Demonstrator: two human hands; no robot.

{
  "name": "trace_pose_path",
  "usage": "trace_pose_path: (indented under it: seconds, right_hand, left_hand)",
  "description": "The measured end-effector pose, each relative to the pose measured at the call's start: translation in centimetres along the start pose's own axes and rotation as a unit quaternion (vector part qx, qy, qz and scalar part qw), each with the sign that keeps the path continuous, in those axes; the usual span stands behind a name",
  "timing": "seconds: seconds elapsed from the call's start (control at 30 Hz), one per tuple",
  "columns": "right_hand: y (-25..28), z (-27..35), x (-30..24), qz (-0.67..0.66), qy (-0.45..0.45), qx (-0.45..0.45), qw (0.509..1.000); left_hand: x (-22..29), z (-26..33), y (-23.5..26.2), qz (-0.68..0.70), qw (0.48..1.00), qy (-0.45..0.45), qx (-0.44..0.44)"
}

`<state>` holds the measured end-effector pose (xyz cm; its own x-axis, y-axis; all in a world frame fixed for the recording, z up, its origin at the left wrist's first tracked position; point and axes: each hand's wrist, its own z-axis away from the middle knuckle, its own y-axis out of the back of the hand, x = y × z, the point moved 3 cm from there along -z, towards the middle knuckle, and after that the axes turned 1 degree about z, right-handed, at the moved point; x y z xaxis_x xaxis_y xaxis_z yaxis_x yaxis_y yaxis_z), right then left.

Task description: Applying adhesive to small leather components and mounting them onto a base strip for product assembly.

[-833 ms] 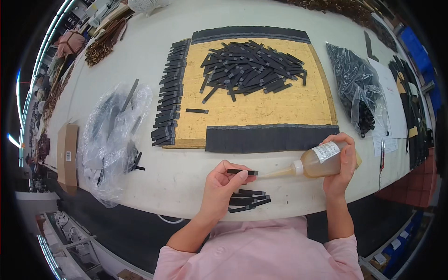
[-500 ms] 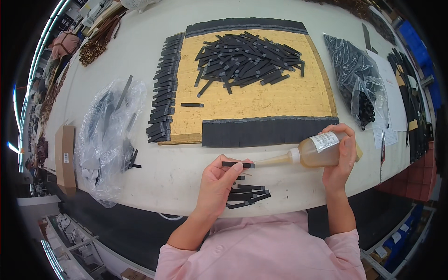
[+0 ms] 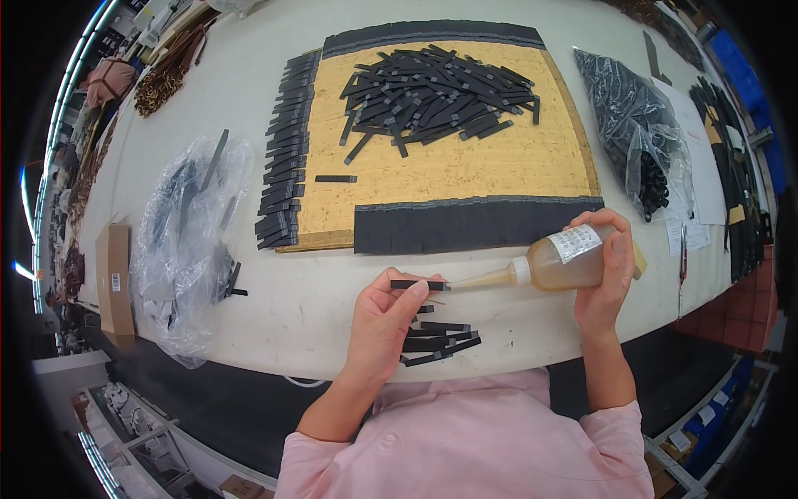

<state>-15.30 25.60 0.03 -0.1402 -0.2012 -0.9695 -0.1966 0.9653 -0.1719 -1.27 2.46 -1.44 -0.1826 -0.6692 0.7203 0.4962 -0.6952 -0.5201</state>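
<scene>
My left hand (image 3: 384, 320) pinches a short black strip (image 3: 418, 285) just above the white table. My right hand (image 3: 605, 270) grips a translucent squeeze bottle of amber glue (image 3: 559, 262), laid sideways, and its long nozzle tip touches the strip's right end. Under my left hand lies a small stack of black strips (image 3: 439, 341) near the table's front edge. Beyond the hands is a yellow board (image 3: 465, 170) with a heap of black strips (image 3: 432, 87) on it, a row of strips laid along its near edge and another row down its left side.
A clear plastic bag of black parts (image 3: 191, 241) lies at the left, with a brown cardboard box (image 3: 115, 279) beside it. Another bag of black pieces (image 3: 640, 141) sits at the right, next to papers and dark items. Brown goods are piled at the far left.
My head view has shifted slightly. My left hand still holds a strip at the nozzle tip; the bottle has stayed at about the same place.
</scene>
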Motion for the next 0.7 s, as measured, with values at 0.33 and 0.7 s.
trace_pose_path:
  seconds: [0.33, 0.7]
  right_hand:
    - [-0.23, -0.29, -0.11, -0.039, -0.043, -0.005, 0.998]
    - [-0.26, -0.27, 0.14, -0.002, -0.027, 0.003, 1.0]
  left_hand:
    - [-0.31, 0.02, 0.11, -0.015, 1.0, -0.011, 0.007]
    - [-0.29, -0.08, -0.01, -0.03, 0.999, -0.016, 0.008]
